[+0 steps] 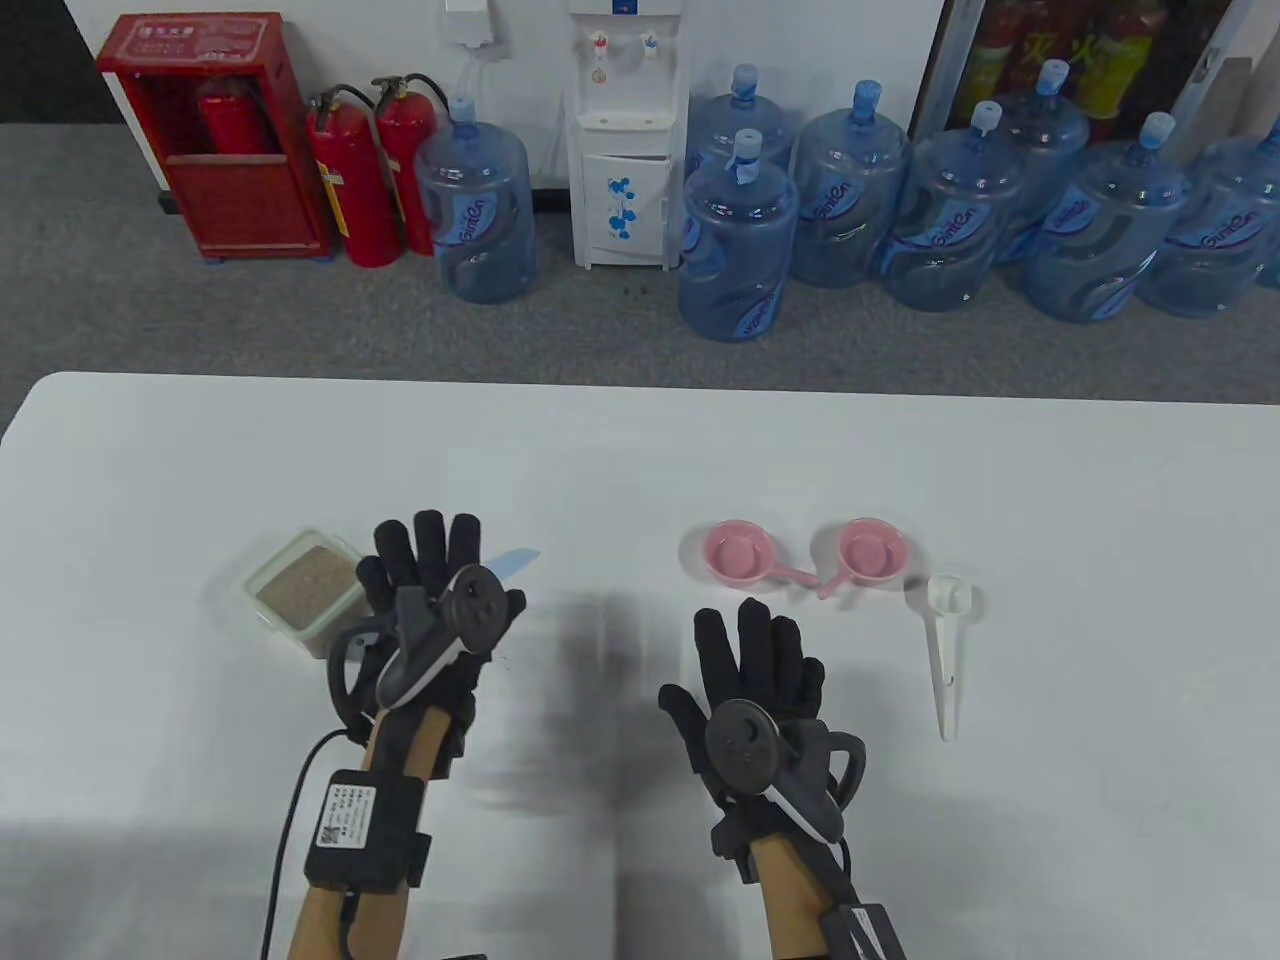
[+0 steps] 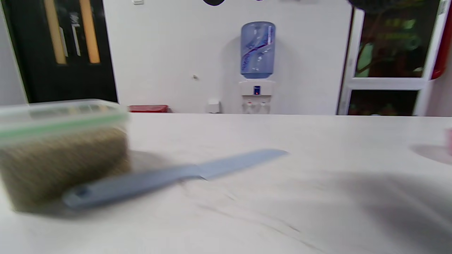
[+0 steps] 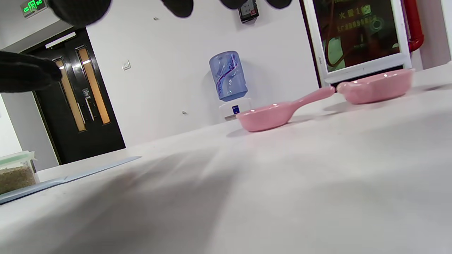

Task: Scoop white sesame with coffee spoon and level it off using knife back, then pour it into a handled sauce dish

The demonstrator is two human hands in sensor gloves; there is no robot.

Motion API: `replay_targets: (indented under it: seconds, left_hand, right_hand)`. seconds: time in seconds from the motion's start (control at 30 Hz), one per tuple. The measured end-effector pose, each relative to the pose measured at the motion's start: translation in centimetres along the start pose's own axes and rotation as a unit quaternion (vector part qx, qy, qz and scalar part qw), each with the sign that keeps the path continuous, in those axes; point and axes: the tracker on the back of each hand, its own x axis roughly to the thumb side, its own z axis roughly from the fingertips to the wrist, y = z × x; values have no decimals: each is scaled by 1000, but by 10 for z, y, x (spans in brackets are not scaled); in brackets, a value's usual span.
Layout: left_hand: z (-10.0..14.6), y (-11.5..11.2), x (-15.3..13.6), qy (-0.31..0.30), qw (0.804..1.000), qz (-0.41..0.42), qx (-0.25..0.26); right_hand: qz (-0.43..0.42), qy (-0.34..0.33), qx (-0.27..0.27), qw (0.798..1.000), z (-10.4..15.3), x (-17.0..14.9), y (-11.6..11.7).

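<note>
A clear box of sesame [image 1: 305,594] [image 2: 60,155] [image 3: 16,171] stands at the table's left. A light blue knife [image 2: 169,178] [image 1: 515,560] [image 3: 67,176] lies flat just right of it. My left hand [image 1: 425,580] hovers over the knife with fingers spread and straight, holding nothing. Two pink handled sauce dishes [image 1: 745,555] [image 1: 868,552] [image 3: 279,113] [image 3: 376,86] sit right of centre. A white coffee spoon [image 1: 947,640] lies to their right. My right hand [image 1: 755,665] is spread open above the table, in front of the dishes, empty.
The white table [image 1: 640,450] stretches wide around the objects. Beyond its far edge stand several water bottles [image 1: 740,240], a dispenser [image 1: 620,130] and red fire extinguishers [image 1: 360,180] on the floor.
</note>
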Motion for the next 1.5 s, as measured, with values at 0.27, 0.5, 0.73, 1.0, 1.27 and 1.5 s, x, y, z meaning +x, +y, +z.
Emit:
replay_targets:
  seconds: [0.27, 0.5, 0.73, 1.0, 1.27, 1.5]
  left_hand:
    - [-41, 4, -74, 83, 996, -7, -42]
    - [-61, -24, -108, 109, 988, -29, -109]
    - [-76, -54, -123, 101, 975, -35, -197]
    - [-83, -62, -132, 68, 972, 31, -221]
    - [-81, -61, -138, 67, 983, 28, -167]
    - [-70, -29, -129, 36, 990, 5, -135]
  right_hand:
    - [0, 4, 6, 1000, -2, -1, 1]
    - [0, 10, 11, 1000, -4, -4, 2]
    - [9, 13, 20, 1000, -6, -5, 5]
    - [3, 22, 18, 1000, -7, -10, 4]
    - [0, 23, 17, 1000, -7, -10, 4]
    - [-4, 25, 13, 1000, -7, -12, 3]
